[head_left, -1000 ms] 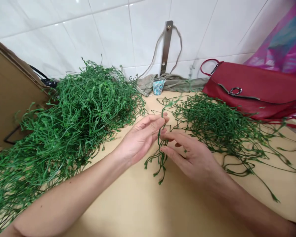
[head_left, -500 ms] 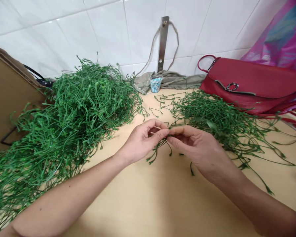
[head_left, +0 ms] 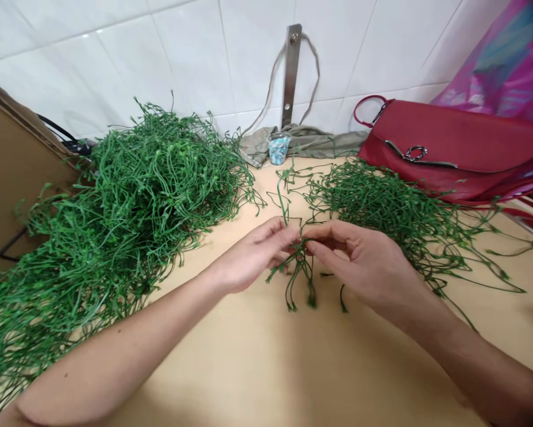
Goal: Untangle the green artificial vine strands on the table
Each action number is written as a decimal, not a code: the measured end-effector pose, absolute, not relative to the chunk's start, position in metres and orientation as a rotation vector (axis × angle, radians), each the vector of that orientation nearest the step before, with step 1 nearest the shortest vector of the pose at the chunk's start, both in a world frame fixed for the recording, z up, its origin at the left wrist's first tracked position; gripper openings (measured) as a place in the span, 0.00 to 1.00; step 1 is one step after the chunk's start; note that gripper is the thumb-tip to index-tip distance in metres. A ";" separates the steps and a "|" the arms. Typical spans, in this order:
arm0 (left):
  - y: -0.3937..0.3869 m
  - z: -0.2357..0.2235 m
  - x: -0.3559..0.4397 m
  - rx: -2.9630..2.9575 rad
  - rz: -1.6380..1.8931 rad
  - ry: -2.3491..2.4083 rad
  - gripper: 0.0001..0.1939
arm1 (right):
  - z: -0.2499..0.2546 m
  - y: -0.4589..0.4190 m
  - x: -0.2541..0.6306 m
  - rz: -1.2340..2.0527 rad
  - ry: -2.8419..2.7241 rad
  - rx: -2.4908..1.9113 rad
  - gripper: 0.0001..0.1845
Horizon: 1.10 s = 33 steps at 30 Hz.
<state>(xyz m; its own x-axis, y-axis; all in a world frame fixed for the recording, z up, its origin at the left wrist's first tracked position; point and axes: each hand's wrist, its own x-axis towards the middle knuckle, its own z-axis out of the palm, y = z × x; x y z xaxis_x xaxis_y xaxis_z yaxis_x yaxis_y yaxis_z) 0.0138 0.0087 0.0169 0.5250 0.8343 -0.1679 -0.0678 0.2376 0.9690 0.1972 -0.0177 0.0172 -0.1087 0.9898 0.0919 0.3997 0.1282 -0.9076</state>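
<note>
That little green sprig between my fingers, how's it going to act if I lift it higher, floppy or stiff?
The green sprig looks fairly floppy: its thin strands droop below your left hand and right hand. It's probably light, since fingertips alone seem to hold it. Its branching ends might snag the loose green pile nearby.

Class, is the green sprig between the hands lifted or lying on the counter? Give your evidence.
Lifted: the green sprig is pinched between the left hand and the right hand, its strands dangling below.

Left hand (head_left: 254,256), right hand (head_left: 358,267) — pinched close together
</note>
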 end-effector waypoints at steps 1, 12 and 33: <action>0.008 0.016 0.014 1.287 0.716 0.851 0.19 | 0.015 -0.019 0.196 0.828 -1.674 -1.402 0.09; 0.020 0.015 0.005 1.738 0.689 0.859 0.04 | 0.016 -0.019 0.194 0.505 -1.959 -1.326 0.09; 0.026 0.018 0.005 1.080 0.833 0.870 0.13 | 0.010 0.003 0.225 -0.184 -1.643 -1.372 0.15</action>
<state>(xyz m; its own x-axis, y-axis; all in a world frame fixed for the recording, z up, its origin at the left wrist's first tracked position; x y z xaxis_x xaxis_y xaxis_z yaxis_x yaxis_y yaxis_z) 0.0054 0.0260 0.0179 0.4196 0.8903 -0.1770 -0.1386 0.2555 0.9568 0.2254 0.0028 0.0103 0.0846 0.6831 0.7254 0.8270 0.3580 -0.4336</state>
